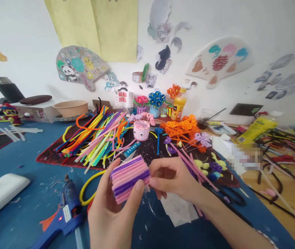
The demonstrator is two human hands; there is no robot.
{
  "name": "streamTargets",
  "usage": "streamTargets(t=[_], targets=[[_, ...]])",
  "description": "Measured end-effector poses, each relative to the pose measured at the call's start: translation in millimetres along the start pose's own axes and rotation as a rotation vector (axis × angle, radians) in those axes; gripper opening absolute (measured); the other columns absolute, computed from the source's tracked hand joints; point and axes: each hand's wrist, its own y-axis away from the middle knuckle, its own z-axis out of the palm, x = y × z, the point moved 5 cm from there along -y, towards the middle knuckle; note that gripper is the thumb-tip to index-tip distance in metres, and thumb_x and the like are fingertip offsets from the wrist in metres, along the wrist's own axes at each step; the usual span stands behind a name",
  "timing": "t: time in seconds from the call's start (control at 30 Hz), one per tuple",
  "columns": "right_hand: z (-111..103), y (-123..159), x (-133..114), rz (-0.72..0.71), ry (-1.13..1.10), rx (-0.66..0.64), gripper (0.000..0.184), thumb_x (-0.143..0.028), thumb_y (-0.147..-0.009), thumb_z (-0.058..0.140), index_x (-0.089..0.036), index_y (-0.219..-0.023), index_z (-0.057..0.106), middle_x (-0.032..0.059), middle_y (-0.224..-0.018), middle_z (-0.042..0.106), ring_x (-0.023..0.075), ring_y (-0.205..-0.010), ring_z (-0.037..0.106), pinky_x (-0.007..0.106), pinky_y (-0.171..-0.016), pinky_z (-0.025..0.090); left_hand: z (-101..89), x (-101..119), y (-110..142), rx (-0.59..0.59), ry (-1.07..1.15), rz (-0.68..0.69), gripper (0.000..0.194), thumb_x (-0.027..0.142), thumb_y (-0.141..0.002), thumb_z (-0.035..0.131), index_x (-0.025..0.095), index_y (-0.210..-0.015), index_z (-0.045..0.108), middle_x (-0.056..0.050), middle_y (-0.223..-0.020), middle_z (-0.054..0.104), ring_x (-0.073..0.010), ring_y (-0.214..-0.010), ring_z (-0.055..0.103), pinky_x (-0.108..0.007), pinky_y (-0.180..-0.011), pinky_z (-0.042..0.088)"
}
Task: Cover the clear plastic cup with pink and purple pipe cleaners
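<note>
Held up in my left hand (116, 214) is a small pot of pink and purple pipe cleaners (130, 178), lying on its side with the stems running lengthwise. The thumb and fingers wrap round it. My right hand (172, 178) pinches at the right end of the pot, thumb against forefinger; whatever lies between those fingertips is too small or hidden to tell. Beyond the hands stands a finished-looking pink pot with eyes (141, 131). To the left of my left hand lies a blue glue gun (68, 207) with a lit red light.
A heap of coloured pipe cleaners (98, 135) covers the dark mat's left half. Orange pipe-cleaner flowers (184, 129) lie at right. Potted flowers (157, 103) and a yellow drink bottle (178, 105) stand by the wall. A white case (3, 193) rests at far left.
</note>
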Motion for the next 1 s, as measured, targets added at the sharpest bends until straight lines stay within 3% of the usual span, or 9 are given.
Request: streamTargets(t=[0.2, 0.4, 0.6, 0.87, 1.0], targets=[[-1.6, -0.7, -5.1, 0.001, -0.042, -0.007, 0.025, -0.028, -0.069, 0.089, -0.013, -0.071, 0.07, -0.0038, -0.051, 0.06, 0.0066, -0.04, 0.053, 0.015, -0.038, 0.04, -1.3, -3.3, -0.5, -0.021, -0.007, 0.0, 0.065, 0.042, -0.066, 0.084, 0.024, -0.125, 0.065, -0.007, -0.118, 0.075, -0.0295, -0.111, 0.07, -0.037, -0.092, 0.061], [-3.7, -0.7, -9.4, 0.102, -0.034, -0.06, 0.031, -0.034, -0.063, 0.091, -0.013, -0.066, 0.069, -0.004, -0.047, 0.059, 0.0073, -0.038, 0.053, 0.017, -0.037, 0.04, 0.1, -3.9, -0.6, -0.081, -0.022, -0.005, 0.066, 0.042, -0.064, 0.086, 0.024, -0.125, 0.066, -0.007, -0.117, 0.076, -0.0292, -0.107, 0.072, -0.038, -0.091, 0.061], [-5.5, 0.4, -8.0, 0.165, 0.025, -0.075, 0.029, -0.035, -0.071, 0.086, -0.013, -0.067, 0.069, -0.0032, -0.046, 0.06, 0.0067, -0.037, 0.052, 0.016, -0.037, 0.04, 0.5, -4.2, -1.3, -0.112, -0.043, -0.021, 0.068, 0.042, -0.063, 0.086, 0.024, -0.125, 0.066, -0.008, -0.114, 0.077, -0.0307, -0.106, 0.072, -0.039, -0.09, 0.061], [-9.1, 0.6, -8.3, 0.153, 0.071, -0.106, 0.028, -0.034, -0.071, 0.086, -0.012, -0.067, 0.069, -0.0035, -0.05, 0.06, 0.0061, -0.038, 0.053, 0.016, -0.039, 0.042, 1.5, -7.5, -1.3, -0.145, -0.03, -0.056, 0.069, 0.042, -0.062, 0.087, 0.024, -0.124, 0.066, -0.008, -0.114, 0.077, -0.031, -0.101, 0.074, -0.038, -0.081, 0.064], [-11.4, -0.3, -7.9, 0.146, 0.018, -0.119, 0.032, -0.041, -0.074, 0.084, -0.012, -0.074, 0.07, -0.0005, -0.057, 0.064, 0.0096, -0.047, 0.06, 0.019, -0.046, 0.049, 0.1, -6.5, -1.8, -0.109, -0.02, -0.006, 0.063, 0.043, -0.066, 0.084, 0.025, -0.123, 0.064, -0.007, -0.117, 0.075, -0.0283, -0.106, 0.072, -0.035, -0.085, 0.063]])
